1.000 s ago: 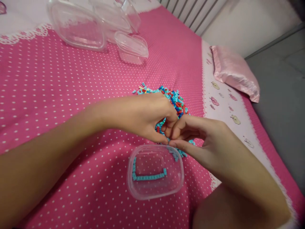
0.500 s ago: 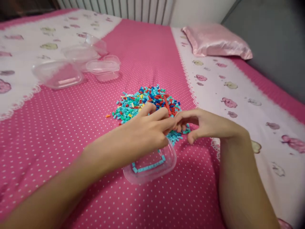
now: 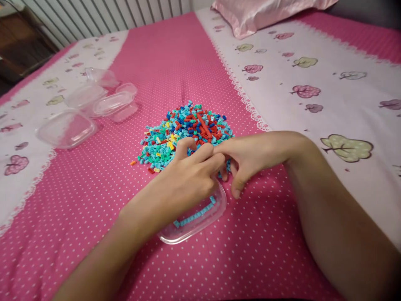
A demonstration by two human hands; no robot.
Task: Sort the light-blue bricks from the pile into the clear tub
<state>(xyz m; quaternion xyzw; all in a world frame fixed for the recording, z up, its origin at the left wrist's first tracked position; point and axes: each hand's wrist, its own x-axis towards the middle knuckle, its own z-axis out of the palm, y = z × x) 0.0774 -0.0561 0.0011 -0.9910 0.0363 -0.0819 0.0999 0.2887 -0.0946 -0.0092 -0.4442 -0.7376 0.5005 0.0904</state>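
Observation:
My left hand [image 3: 196,171] hangs over a clear plastic container [image 3: 171,240], with its fingers bent and their tips hidden from me; what they hold, if anything, does not show. Light-blue toy bricks [image 3: 196,216] form a line inside the container, turning up at its right end. My right hand [image 3: 253,152] reaches in from the right, its fingertips meeting or passing behind the left fingers. Its thumb stands apart from the bent fingers, and I see nothing in it. Just beyond both hands lies a heap of small bricks [image 3: 184,125], blue, teal, red and yellow.
Several clear plastic containers [image 3: 67,129] stand at the left on the pink dotted bedsheet [image 3: 103,200]. A pink satin pillow [image 3: 250,16] lies at the far right. A single orange brick [image 3: 133,162] sits left of the heap. White slats [image 3: 138,12] line the back.
The view has tilted down and shifted right. My right hand has drawn closer to my left, and its thumb now points lower. The line of bricks looks unchanged.

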